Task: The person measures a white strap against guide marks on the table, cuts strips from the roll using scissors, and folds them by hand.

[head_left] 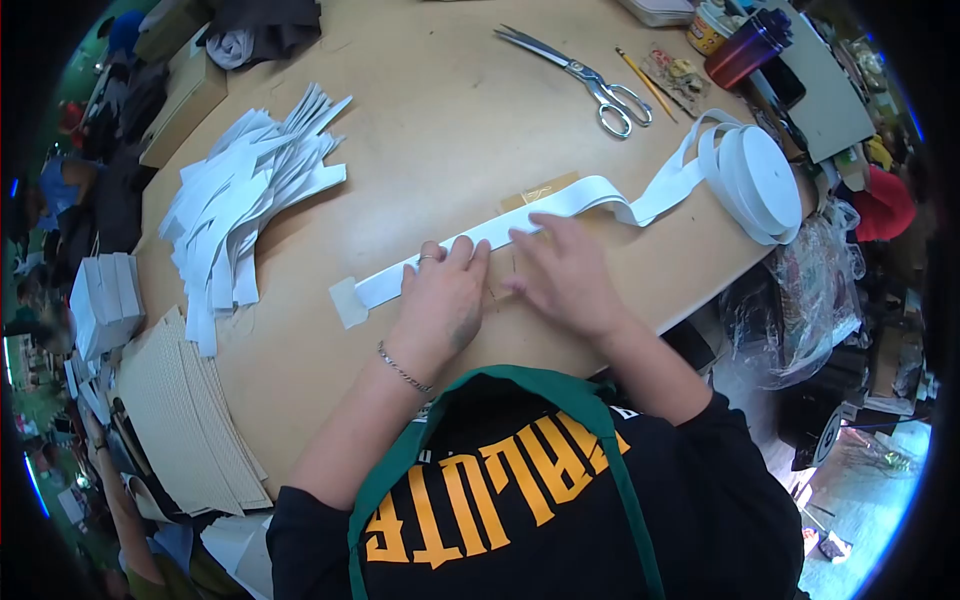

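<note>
- White strip [498, 230]: under both hands' fingertips; prob. light, soft, bendy.
- L hand [445, 300]: pinch, can't tell.
- R hand [570, 275]: wide, thumb off fingers.
- Best hold: edges, betw. hands.

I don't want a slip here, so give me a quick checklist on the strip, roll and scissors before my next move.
1. Left hand on the white strip: ok, fingertips rest on it.
2. Right hand pressing the strip firmly: cannot tell; fingertips are at it, but pressure doesn't show.
3. Strip flat all the way to the roll: not ok, it rises in waves beyond your right hand.
4. Strip's left end exactly aligned at the pale patch: cannot tell, too small.
5. Scissors clear of the strip: ok, they lie apart, beyond it.
</note>
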The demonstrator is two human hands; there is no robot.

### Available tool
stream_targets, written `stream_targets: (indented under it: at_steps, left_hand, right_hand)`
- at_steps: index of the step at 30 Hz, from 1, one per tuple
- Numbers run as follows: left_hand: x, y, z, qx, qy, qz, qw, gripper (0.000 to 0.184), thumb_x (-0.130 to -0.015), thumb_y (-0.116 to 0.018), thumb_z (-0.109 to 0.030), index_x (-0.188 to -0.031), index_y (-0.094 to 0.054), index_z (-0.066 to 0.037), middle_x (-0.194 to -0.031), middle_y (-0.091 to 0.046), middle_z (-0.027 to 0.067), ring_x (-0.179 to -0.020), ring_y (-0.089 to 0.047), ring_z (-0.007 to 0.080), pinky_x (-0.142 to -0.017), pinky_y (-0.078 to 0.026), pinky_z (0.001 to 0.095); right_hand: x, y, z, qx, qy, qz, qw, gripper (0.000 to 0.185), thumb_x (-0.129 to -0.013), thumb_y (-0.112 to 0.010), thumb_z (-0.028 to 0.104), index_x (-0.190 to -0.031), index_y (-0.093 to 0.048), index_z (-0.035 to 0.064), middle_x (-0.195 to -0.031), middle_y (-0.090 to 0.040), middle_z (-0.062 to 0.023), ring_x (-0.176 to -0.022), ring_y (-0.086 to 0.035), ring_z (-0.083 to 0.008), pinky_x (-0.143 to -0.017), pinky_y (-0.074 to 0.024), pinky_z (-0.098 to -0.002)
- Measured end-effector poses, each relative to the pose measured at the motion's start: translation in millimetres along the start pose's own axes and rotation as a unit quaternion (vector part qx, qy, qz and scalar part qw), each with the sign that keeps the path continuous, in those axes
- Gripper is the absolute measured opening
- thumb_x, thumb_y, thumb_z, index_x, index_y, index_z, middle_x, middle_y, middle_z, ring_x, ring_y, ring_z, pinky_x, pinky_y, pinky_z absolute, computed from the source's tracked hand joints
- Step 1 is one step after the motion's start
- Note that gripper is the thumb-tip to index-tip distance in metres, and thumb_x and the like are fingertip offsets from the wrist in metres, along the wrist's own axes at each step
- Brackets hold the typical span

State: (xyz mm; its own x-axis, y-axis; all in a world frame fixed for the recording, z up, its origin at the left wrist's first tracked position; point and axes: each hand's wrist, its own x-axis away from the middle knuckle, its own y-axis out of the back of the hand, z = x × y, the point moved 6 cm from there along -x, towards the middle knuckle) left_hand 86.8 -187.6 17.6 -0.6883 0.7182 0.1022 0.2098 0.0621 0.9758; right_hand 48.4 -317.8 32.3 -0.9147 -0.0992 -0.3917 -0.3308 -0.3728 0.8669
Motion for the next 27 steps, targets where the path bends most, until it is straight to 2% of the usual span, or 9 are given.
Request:
stream_targets:
  at_steps: [3,5,7,9,13,16,19,23,27]
  left_hand:
    - [6,-3,3,0.036,0.002,-0.001,0.999,0.046,-0.078,-0.052,-0.009,-0.124,-0.048,-0.004,-0.111,-0.048,0.0109,-0.1,-0.046,0.0308,-0.078,-0.048,0.0456]
    - [7,0,2,0.026,-0.002,-0.019,0.999,0.047,-0.077,-0.053,-0.009,-0.124,-0.048,-0.004,-0.11,-0.048,0.0108,-0.099,-0.046,0.0307,-0.078,-0.047,0.0456]
    - [7,-4,2,0.018,-0.002,-0.023,1.0,0.049,-0.076,-0.054,-0.011,-0.124,-0.047,-0.004,-0.11,-0.048,0.011,-0.098,-0.046,0.0307,-0.078,-0.047,0.0445]
    - [8,-1,2,0.016,-0.003,-0.029,0.999,0.05,-0.076,-0.054,-0.012,-0.125,-0.047,-0.003,-0.11,-0.048,0.0113,-0.097,-0.046,0.0307,-0.078,-0.048,0.0435]
    - [10,2,1,0.036,-0.003,-0.009,0.999,0.054,-0.076,-0.055,-0.013,-0.127,-0.044,-0.005,-0.114,-0.046,0.0155,-0.099,-0.045,0.0352,-0.079,-0.048,0.0426]
    - [9,4,0,0.043,0.0,0.009,0.999,0.055,-0.076,-0.055,-0.013,-0.128,-0.042,-0.005,-0.117,-0.045,0.0175,-0.1,-0.044,0.0374,-0.079,-0.049,0.0428]
    - [8,4,0,0.041,0.005,0.005,0.999,0.055,-0.076,-0.055,-0.013,-0.129,-0.042,-0.005,-0.117,-0.044,0.0174,-0.1,-0.044,0.0374,-0.078,-0.049,0.043]
    - [8,2,1,0.043,0.002,0.008,0.999,0.055,-0.076,-0.055,-0.014,-0.129,-0.042,-0.005,-0.117,-0.044,0.0173,-0.1,-0.043,0.0377,-0.079,-0.049,0.0433]
    - [8,3,0,0.034,-0.007,0.012,0.999,0.055,-0.076,-0.055,-0.014,-0.129,-0.042,-0.004,-0.118,-0.043,0.0178,-0.099,-0.043,0.0383,-0.081,-0.048,0.0433]
  right_hand:
    - [-46,26,-71,-0.065,-0.062,-0.107,0.99,0.037,-0.076,-0.068,0.023,-0.108,-0.059,0.006,-0.104,-0.056,-0.0137,-0.099,-0.052,-0.0306,-0.088,-0.0415,-0.039]
    - [-79,29,-128,0.006,-0.132,-0.107,0.985,0.033,-0.077,-0.067,0.022,-0.104,-0.061,0.0039,-0.099,-0.058,-0.0139,-0.095,-0.054,-0.0294,-0.085,-0.0436,-0.0368]
    - [-97,7,-175,0.067,-0.215,-0.002,0.974,0.031,-0.077,-0.067,0.024,-0.1,-0.062,0.0032,-0.099,-0.058,-0.0147,-0.095,-0.055,-0.0288,-0.083,-0.0446,-0.037]
    - [-109,-6,-197,0.102,-0.217,0.08,0.968,0.034,-0.076,-0.067,0.026,-0.101,-0.062,0.0036,-0.099,-0.058,-0.0152,-0.093,-0.056,-0.0294,-0.083,-0.0448,-0.0373]
    - [-116,-12,-209,0.097,-0.233,0.18,0.951,0.041,-0.073,-0.069,0.031,-0.104,-0.063,0.0049,-0.098,-0.058,-0.0158,-0.092,-0.057,-0.0302,-0.084,-0.0442,-0.0374]
    - [-112,-2,-214,-0.039,-0.305,0.147,0.94,0.045,-0.07,-0.067,0.033,-0.106,-0.063,0.0077,-0.098,-0.06,-0.0169,-0.1,-0.056,-0.0314,-0.088,-0.0448,-0.0374]
    - [-105,12,-218,0.092,-0.252,0.062,0.961,0.046,-0.069,-0.069,0.034,-0.107,-0.063,0.0083,-0.095,-0.061,-0.017,-0.095,-0.058,-0.0308,-0.085,-0.0461,-0.037]
    - [-109,7,-218,0.066,-0.266,0.192,0.942,0.038,-0.072,-0.066,0.028,-0.103,-0.065,0.0053,-0.087,-0.062,-0.0164,-0.089,-0.061,-0.0292,-0.079,-0.0478,-0.0364]
    - [-124,-2,-210,0.103,-0.244,0.251,0.931,0.023,-0.075,-0.062,0.023,-0.085,-0.065,0.0018,-0.072,-0.062,-0.0153,-0.067,-0.061,-0.0252,-0.063,-0.0478,-0.0359]
